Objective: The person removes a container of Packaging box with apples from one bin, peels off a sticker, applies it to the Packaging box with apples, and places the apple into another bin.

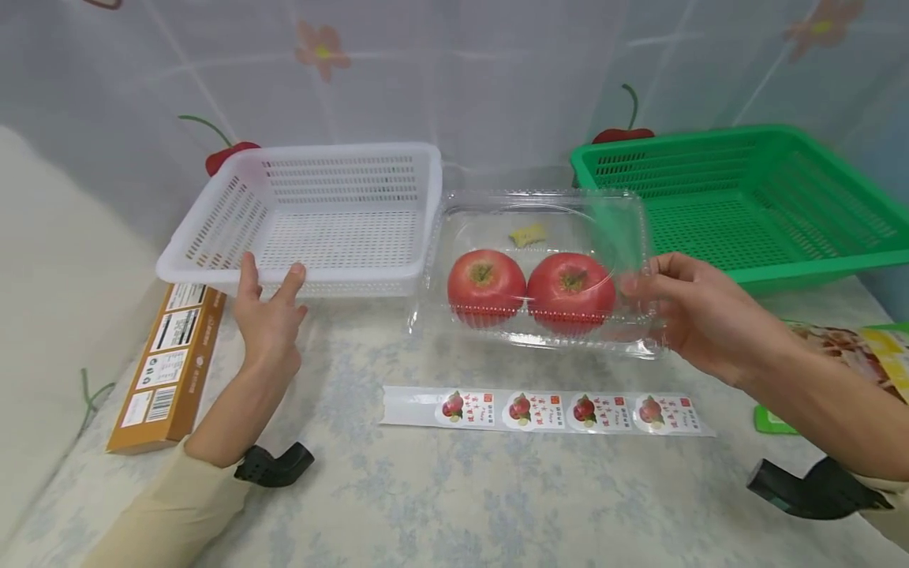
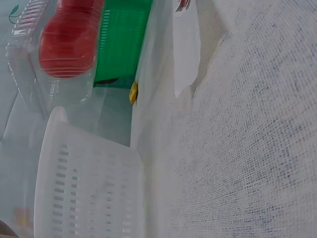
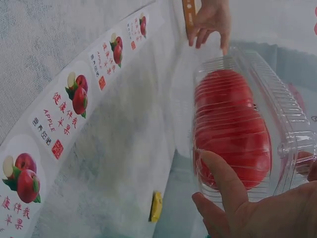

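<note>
A clear plastic clamshell box [image 1: 547, 217] with two red apples [image 1: 486, 285] [image 1: 571, 292] inside sits mid-table. My right hand [image 1: 642, 280] grips its right end, thumb on the near side and fingers behind; the right wrist view shows the thumb [image 3: 220, 176] pressed on the ribbed box [image 3: 277, 114]. My left hand [image 1: 270, 284] rests with straight fingers against the front rim of an empty white basket [image 1: 334, 276], holding nothing. The left wrist view shows only the white basket [image 2: 84, 188] and the box of apples [image 2: 64, 49], not the hand.
A green basket [image 1: 746, 197] stands at the back right. A strip of apple stickers [image 1: 547, 410] lies in front of the box. An orange carton [image 1: 170, 367] lies at the left, a printed packet [image 1: 859, 355] at the right. A small yellow scrap [image 1: 529, 234] lies behind the apples.
</note>
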`<state>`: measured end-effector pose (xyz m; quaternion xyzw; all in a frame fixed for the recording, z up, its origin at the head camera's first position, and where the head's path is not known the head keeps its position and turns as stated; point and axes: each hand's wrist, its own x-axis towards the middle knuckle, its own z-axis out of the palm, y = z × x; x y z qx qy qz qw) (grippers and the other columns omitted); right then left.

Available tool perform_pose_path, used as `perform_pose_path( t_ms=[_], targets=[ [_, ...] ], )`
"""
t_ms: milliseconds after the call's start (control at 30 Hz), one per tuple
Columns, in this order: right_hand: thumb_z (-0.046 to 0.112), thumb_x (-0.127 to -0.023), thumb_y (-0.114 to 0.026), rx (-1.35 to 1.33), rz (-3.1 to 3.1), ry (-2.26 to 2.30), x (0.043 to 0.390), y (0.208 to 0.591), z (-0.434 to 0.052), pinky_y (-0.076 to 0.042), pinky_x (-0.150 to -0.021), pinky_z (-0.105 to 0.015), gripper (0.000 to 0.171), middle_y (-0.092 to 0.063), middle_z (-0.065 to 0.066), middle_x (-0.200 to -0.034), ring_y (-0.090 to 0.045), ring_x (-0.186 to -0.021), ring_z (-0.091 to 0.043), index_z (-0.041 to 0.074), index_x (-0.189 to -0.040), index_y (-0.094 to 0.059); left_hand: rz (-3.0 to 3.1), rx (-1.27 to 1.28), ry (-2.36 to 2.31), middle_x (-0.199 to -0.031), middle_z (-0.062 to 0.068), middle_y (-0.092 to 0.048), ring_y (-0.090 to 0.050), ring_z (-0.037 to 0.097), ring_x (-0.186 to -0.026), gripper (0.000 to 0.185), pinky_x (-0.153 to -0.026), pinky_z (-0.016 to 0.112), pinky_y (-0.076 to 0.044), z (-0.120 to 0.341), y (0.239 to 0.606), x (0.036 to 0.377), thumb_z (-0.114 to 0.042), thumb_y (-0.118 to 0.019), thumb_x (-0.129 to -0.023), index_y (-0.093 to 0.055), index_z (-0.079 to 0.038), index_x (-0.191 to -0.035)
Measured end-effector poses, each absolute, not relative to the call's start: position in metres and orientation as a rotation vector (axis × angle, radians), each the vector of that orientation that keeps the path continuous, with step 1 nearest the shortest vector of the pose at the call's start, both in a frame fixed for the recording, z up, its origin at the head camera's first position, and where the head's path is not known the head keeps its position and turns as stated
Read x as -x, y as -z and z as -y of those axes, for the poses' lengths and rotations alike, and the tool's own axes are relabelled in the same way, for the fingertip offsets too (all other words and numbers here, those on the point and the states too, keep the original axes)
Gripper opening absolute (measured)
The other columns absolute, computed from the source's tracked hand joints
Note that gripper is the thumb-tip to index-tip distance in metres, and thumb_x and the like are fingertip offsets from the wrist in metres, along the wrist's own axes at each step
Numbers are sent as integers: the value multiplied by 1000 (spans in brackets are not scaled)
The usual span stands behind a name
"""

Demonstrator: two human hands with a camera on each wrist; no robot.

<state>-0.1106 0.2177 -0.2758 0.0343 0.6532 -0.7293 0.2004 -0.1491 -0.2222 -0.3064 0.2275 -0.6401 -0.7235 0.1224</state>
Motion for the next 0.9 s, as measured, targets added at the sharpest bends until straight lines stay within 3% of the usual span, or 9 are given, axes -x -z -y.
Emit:
perform_pose_path(
  t_ms=[200,433,900],
  targets=[
    [15,-100,-58,-103,-1783,2063,100,288,-214,-56,-82,-38,24,-46,-9,-122,-56,-112,-25,12,-113,-37,1895,-659,2088,-162,-1,0,-23,16,-143,82,-110,46,-34,222,307,149,-26,-65,-97,-12,-37,-158],
    [19,-102,-56,-139,-1789,2040,94,299,-215,-54,-86,-39,30,-35,-10,-129,-47,-116,-28,14,-118,-32,1929,-665,2079,-163,-7,1,-14,12,-145,81,-111,44,-34,221,308,149,-29,-65,-97,-12,-38,-158],
    [17,-99,-60,-135,-1849,2005,95,312,-214,-53,-82,-38,26,-39,-8,-118,-42,-113,-27,11,-110,-37,1977,-653,2026,-163,-9,0,-11,10,-144,81,-110,44,-35,225,310,148,-31,-64,-97,-11,-38,-158]
  ],
)
